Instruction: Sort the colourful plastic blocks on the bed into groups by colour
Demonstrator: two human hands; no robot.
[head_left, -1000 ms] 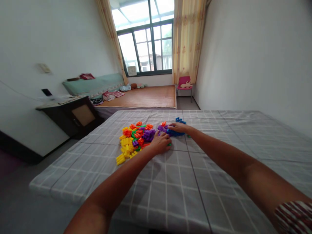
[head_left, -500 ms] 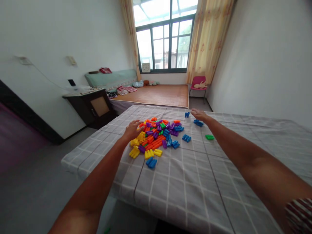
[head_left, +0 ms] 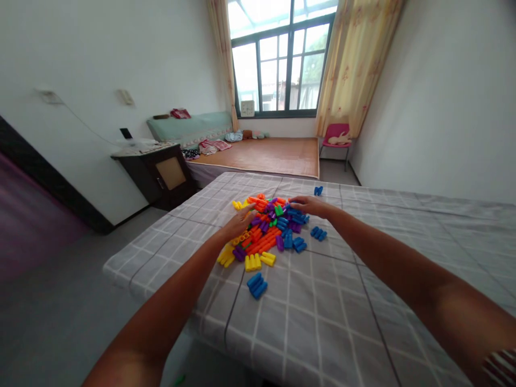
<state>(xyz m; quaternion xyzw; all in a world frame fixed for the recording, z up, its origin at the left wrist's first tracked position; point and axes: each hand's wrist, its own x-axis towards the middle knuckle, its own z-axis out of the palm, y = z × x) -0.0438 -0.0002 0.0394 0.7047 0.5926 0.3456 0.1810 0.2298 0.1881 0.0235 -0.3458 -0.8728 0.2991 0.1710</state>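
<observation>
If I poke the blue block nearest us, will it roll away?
Probably not: the blue block has tubes joined side by side and lies flat, so it should slide instead. It looks like moulded plastic, so it's likely light and stiff. The cloth beneath looks like fabric, so it might drag a little.

Block pile [head_left: 264, 242] partly hidden by left hand [head_left: 238, 224], striped sleeve [head_left: 500, 367] cropped right, window [head_left: 289, 64] cropped above

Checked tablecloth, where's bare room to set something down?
Bare cloth lies between the front blue block and right forearm, and beyond that forearm toward the wall. Crowded: the block pile, between left hand and right hand.
</observation>
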